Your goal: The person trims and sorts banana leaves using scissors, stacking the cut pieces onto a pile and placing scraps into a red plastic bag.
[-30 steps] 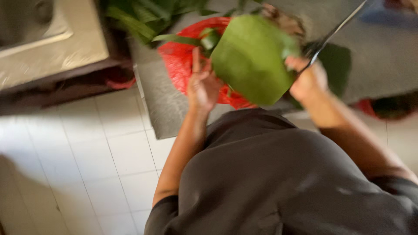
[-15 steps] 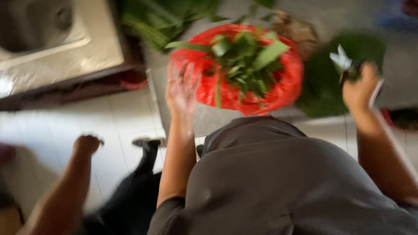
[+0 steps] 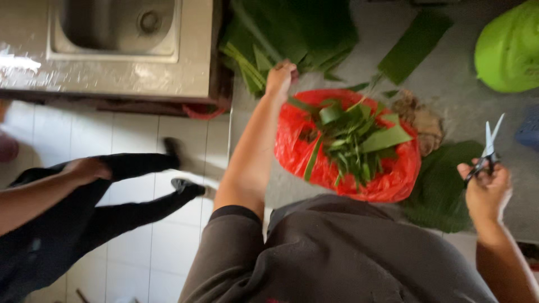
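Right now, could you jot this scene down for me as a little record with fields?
left hand: left hand reaches into the pile of green leaves, fingers closed at their stalks
right hand: right hand holds scissors, blades open, pointing up
between them: red plastic bag full of leaf trimmings
surface: grey counter
nearby: steel sink; green bowl; another person

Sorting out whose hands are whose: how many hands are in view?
3: left hand on the leaf pile, right hand holding scissors, another person's hand at left. Others may be hidden.
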